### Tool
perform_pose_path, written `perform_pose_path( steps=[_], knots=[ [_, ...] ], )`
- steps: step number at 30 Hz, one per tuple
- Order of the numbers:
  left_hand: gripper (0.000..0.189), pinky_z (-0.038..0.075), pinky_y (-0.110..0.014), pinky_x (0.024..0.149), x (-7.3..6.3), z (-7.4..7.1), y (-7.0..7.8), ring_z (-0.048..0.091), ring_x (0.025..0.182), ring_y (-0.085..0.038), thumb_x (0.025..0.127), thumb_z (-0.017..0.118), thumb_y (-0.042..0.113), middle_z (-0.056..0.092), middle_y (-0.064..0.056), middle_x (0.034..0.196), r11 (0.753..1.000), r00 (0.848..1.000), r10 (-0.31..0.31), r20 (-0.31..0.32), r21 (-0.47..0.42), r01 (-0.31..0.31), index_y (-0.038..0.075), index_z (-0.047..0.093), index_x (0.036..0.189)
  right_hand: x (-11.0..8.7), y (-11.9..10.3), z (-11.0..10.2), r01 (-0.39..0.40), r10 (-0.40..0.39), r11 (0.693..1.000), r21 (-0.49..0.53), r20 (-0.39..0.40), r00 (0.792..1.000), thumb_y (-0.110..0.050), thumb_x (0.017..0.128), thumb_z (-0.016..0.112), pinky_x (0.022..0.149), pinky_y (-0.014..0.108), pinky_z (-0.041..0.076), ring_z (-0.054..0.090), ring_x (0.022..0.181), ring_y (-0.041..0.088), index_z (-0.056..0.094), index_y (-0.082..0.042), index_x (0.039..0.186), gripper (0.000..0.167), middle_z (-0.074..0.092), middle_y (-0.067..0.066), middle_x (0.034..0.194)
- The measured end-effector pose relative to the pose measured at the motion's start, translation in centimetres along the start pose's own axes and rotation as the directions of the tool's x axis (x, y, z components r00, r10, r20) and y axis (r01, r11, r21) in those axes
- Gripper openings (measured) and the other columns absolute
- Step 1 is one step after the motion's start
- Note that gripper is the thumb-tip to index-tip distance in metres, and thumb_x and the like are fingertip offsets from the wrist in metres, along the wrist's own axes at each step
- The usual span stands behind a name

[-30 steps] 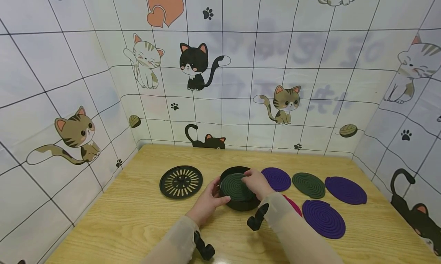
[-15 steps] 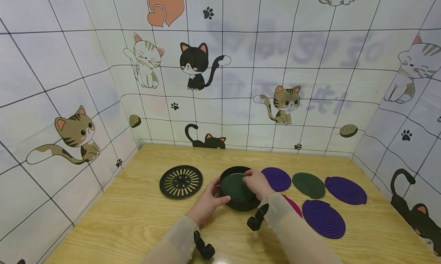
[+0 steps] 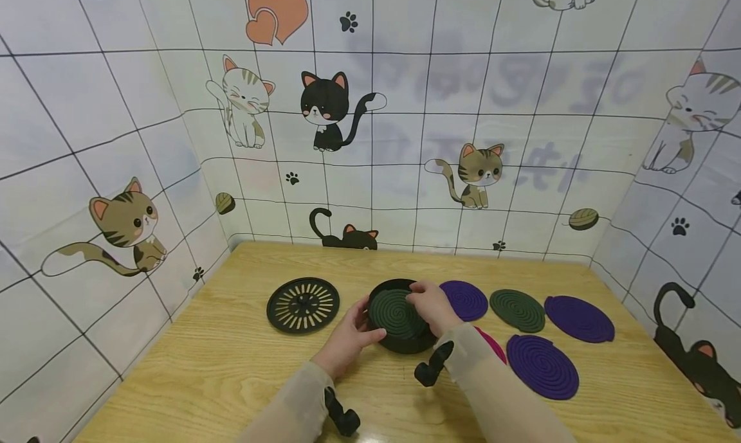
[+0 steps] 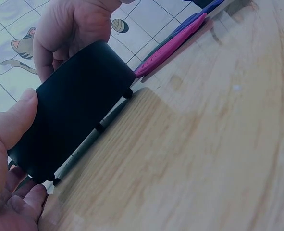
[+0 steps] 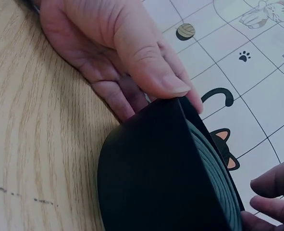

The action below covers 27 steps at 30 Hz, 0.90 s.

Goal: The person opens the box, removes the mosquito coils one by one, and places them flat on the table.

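A green spiral mosquito coil (image 3: 396, 314) lies inside a round black mosquito coil holder (image 3: 407, 346) on the table. In the right wrist view its edge shows just inside the rim. My left hand (image 3: 347, 337) grips the holder's left side, thumb on the front wall; the left wrist view shows fingers under its small feet. At the coil's upper right edge is my right hand (image 3: 433, 305), fingertips right at the coil and rim. The right wrist view shows its thumb and fingers (image 5: 276, 182) apart, with no coil between them.
A slotted black lid (image 3: 303, 305) lies left of the holder. To the right are a purple coil (image 3: 464, 300), a green coil (image 3: 518, 310), two more purple ones and a pink coil (image 3: 492, 345), partly behind the right arm. Cat-print sheeting (image 3: 399, 134) surrounds the wooden table (image 3: 231, 366).
The green coil has sunk from a slightly raised position to lying lower inside the holder. Both hands have stayed almost in place.
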<state>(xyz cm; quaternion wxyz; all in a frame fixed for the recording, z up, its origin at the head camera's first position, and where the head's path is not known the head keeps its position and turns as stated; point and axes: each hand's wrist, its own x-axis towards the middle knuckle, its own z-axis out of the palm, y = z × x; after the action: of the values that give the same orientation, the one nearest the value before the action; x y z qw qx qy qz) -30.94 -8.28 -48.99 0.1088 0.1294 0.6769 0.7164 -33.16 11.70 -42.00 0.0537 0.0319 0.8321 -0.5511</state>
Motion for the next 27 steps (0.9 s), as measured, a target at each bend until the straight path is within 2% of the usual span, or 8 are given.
perform_pose_path(
  steps=[7, 17, 27],
  knots=[
    [0.088, 0.037, -0.042, 0.108, 0.0, 0.0, 0.1, 0.027, 0.141, -0.033, 0.086, 0.075, 0.017, 0.026, -0.015, 0.155, 1.000, 1.000, 0.002, -0.001, -0.006, -0.002, 0.012, 0.019, 0.153, 0.2, 0.2, -0.4, 0.031, -0.027, 0.996, 0.084, -0.049, 0.998, -0.006, 0.094, 0.056, 0.103, 0.052, 0.038, 0.046, 0.123, 0.037, 0.050, 0.001, 0.134, 0.041, 0.051, 0.021, 0.132],
    [0.089, 0.035, -0.045, 0.109, -0.1, 0.0, 0.1, 0.026, 0.141, -0.035, 0.086, 0.075, 0.018, 0.025, -0.017, 0.155, 1.000, 1.000, -0.004, -0.003, 0.001, 0.004, 0.012, 0.018, 0.154, 0.4, 0.6, -1.0, 0.043, -0.038, 0.984, 0.173, -0.035, 0.999, 0.001, 0.090, 0.059, 0.106, 0.053, 0.033, 0.046, 0.121, 0.036, 0.050, 0.002, 0.133, 0.044, 0.052, 0.021, 0.129],
    [0.088, 0.036, -0.044, 0.108, 0.0, -0.1, 0.0, 0.026, 0.141, -0.034, 0.086, 0.075, 0.018, 0.025, -0.015, 0.155, 1.000, 1.000, -0.002, 0.010, -0.010, 0.002, 0.013, 0.019, 0.154, -0.5, 0.2, -1.5, -0.079, 0.074, 0.975, 0.210, 0.029, 0.997, -0.006, 0.093, 0.057, 0.111, 0.058, 0.023, 0.027, 0.137, 0.042, 0.053, 0.001, 0.133, 0.041, 0.035, 0.024, 0.147]
  ],
)
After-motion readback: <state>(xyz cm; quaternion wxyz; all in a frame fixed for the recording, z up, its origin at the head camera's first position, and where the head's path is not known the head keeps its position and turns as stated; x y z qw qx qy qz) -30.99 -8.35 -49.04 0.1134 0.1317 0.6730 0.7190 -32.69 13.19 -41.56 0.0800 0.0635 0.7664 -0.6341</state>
